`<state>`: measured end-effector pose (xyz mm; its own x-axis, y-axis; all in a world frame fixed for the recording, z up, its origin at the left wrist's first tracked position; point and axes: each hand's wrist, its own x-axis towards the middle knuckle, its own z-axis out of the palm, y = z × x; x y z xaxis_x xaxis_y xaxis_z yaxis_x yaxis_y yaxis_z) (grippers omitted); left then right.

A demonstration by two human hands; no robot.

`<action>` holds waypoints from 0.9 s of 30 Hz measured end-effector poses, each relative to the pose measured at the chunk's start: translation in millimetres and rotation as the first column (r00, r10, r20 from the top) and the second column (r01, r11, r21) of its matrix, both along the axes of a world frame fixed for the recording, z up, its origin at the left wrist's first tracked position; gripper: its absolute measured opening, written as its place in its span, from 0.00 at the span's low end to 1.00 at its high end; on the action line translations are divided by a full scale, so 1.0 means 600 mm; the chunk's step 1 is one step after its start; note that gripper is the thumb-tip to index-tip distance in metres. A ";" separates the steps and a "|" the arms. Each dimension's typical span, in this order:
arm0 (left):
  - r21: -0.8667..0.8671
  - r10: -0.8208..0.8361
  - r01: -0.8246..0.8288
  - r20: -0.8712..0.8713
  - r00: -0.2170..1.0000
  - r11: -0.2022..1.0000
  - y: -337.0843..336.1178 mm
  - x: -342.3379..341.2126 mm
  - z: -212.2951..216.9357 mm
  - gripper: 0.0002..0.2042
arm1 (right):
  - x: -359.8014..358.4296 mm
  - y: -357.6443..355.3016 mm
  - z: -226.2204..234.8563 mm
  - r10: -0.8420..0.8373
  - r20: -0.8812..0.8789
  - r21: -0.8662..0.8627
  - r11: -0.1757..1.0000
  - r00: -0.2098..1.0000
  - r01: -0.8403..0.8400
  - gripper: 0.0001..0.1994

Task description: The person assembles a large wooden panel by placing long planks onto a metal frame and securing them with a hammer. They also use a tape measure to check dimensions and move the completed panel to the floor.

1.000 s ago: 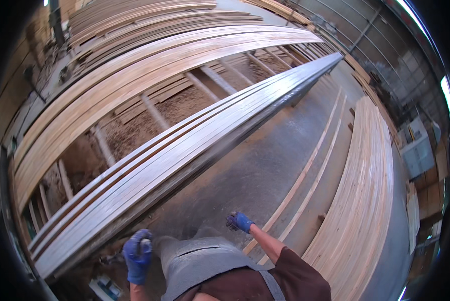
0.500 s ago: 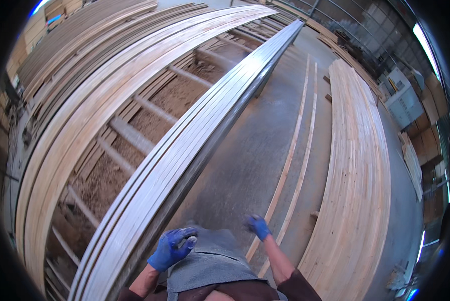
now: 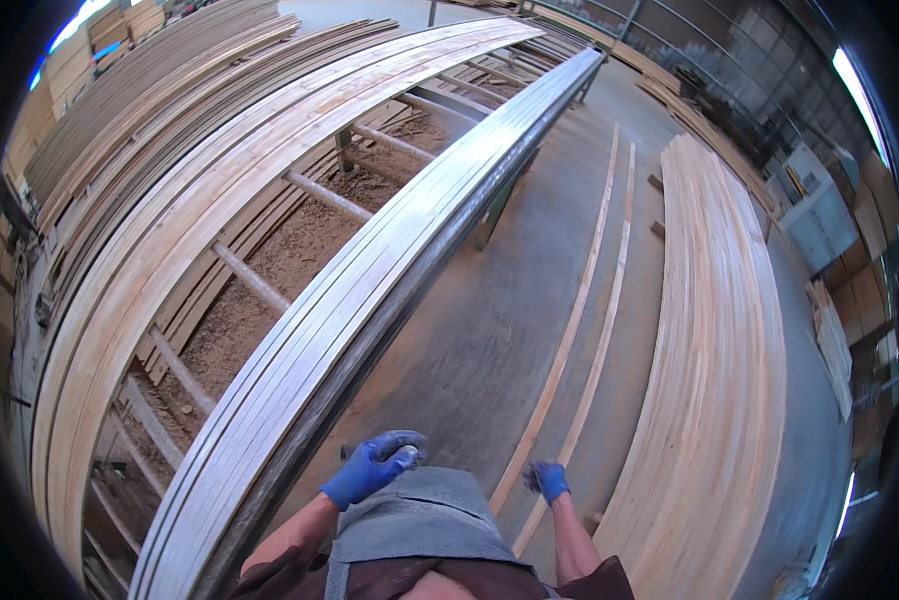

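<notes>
My left hand (image 3: 374,468), in a blue glove with greyish fingertips, is held in front of my grey apron (image 3: 419,520). Its fingers curl toward the thumb, with a small pale spot between them that I cannot make out. Nearest to it, on its left, is a stack edge of long narrow boards (image 3: 329,320), shining whitish, that lie side by side along a dark metal rail; the hand is apart from them. My right hand (image 3: 547,480), also blue-gloved, hangs low over two thin wooden strips (image 3: 557,375) on the floor. Its fingers are darkened and blurred.
Wide pale boards (image 3: 179,250) lie across the far left of the roller frame, whose rollers (image 3: 251,276) span above brown sawdust (image 3: 309,235). On the right, a long layer of joined planks (image 3: 714,350) rests on bearers (image 3: 657,230). A white cabinet (image 3: 819,220) stands beyond it.
My left hand has moved slightly right and up in view, its fingers still curled. My right hand has moved right and down. The view over the roller frame has shifted a little.
</notes>
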<state>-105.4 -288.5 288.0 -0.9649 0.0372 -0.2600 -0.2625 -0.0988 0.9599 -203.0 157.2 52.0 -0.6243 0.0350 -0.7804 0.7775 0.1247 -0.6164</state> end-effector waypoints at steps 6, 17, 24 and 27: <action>0.388 0.266 -0.360 0.276 0.924 0.849 -0.003 -0.279 -0.021 0.18 | -0.560 -0.266 0.120 0.589 -0.467 0.250 0.803 0.660 -0.540 0.14; 0.587 0.506 -0.709 0.506 0.699 0.392 -0.033 -0.691 -0.029 0.23 | -1.184 -0.473 0.309 0.820 -0.548 0.744 0.569 0.165 -0.350 0.22; 0.547 0.719 -0.824 0.513 0.468 0.146 0.001 -0.830 -0.068 0.16 | -1.596 -0.539 0.346 0.940 -0.291 0.834 0.341 0.178 -0.434 0.21; 0.338 0.829 -0.941 0.533 0.171 -0.023 0.019 -0.887 -0.051 0.12 | -1.693 -0.550 0.339 0.974 -0.224 0.897 0.215 0.021 -0.386 0.21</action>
